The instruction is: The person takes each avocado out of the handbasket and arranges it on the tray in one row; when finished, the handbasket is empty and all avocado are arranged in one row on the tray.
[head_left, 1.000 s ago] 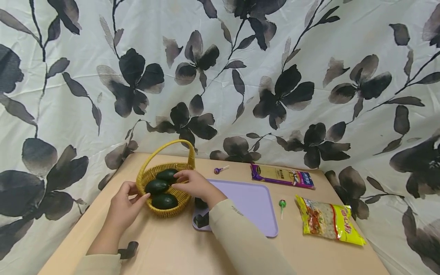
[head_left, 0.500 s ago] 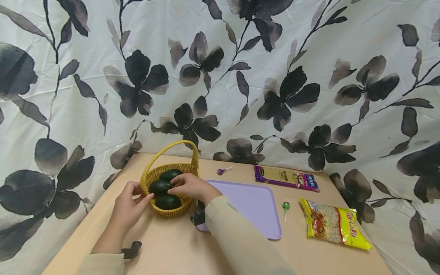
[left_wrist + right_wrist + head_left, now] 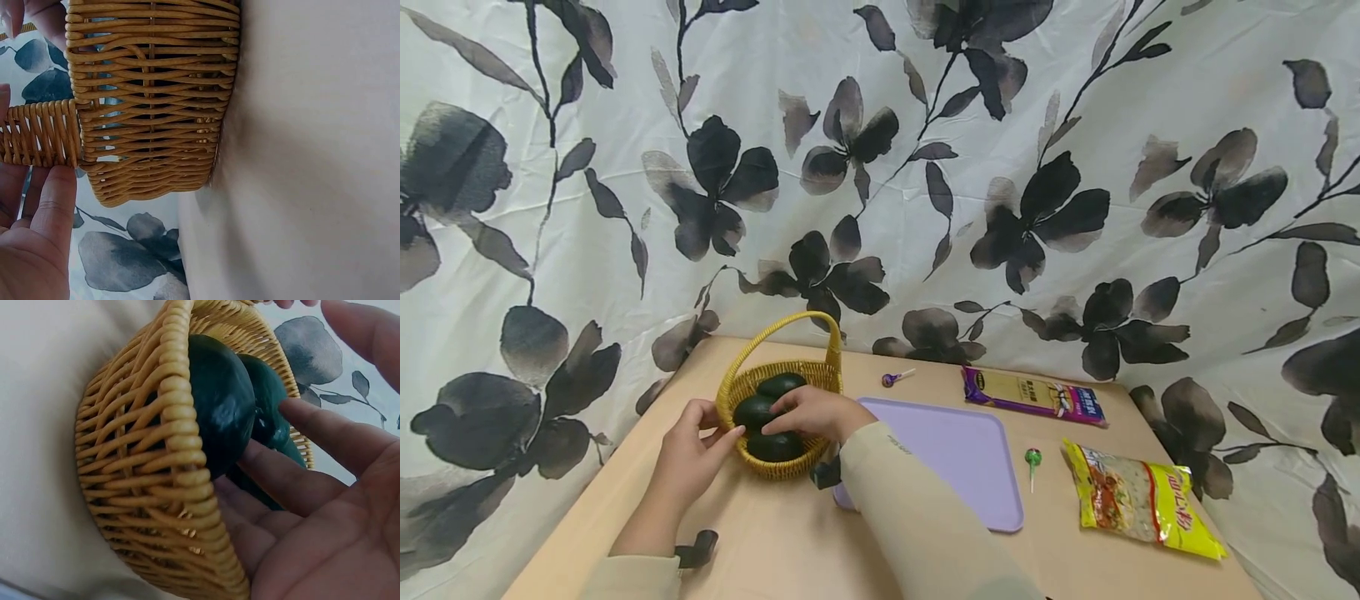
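Three dark green avocados sit in the wicker basket. The left hand pinches its handle; the right hand reaches in, loose fingers touching avocados, some fingertips hidden.

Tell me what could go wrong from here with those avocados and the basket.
The right hand reaches in among the avocados, so it might nudge the nearest one, which bulges above the rim, out of the basket. Their glossy skins may make one slip. The left hand holds the handle, so a careless pull could tip everything.
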Tool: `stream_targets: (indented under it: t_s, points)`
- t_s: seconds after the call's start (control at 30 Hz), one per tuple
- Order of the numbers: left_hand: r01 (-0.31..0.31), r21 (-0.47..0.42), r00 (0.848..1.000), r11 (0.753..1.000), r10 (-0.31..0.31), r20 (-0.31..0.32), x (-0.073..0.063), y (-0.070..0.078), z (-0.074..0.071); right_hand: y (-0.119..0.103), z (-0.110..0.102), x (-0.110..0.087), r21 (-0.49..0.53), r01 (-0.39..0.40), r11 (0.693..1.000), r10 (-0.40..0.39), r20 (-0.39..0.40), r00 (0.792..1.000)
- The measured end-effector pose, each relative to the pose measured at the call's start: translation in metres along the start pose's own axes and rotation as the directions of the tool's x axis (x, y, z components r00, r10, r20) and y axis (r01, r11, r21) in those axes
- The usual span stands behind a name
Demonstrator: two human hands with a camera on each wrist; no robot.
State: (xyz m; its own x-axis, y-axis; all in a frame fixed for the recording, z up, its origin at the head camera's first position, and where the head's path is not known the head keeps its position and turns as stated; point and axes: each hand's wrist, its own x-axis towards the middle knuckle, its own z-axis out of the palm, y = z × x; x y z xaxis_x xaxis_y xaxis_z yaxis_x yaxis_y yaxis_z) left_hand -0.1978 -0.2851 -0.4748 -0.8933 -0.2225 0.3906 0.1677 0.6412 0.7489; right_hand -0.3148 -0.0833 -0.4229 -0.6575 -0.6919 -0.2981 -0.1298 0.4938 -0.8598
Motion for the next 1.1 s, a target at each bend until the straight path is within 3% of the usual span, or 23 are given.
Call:
stream_targets:
  t_s: [0.43, 0.77, 1.1]
  points:
    - [0.009, -0.023, 1.000, 1.000, -0.009, 0.001, -0.002, -0.001, 0.002, -0.007, 0.008, 0.014, -0.107, -0.125, 0.986, 0.127, 0.017, 0.992]
    - [0.001, -0.027, 1.000, 1.000, -0.001, -0.014, -0.002, 0.001, 0.001, -0.006, 0.015, 0.022, -0.306, -0.092, 0.947, 0.085, -0.037, 0.996]
    - [0.025, -0.019, 1.000, 1.000, -0.025, 0.005, -0.002, 0.002, 0.000, -0.002, 0.022, 0.022, -0.241, -0.122, 0.963, 0.096, -0.118, 0.988]
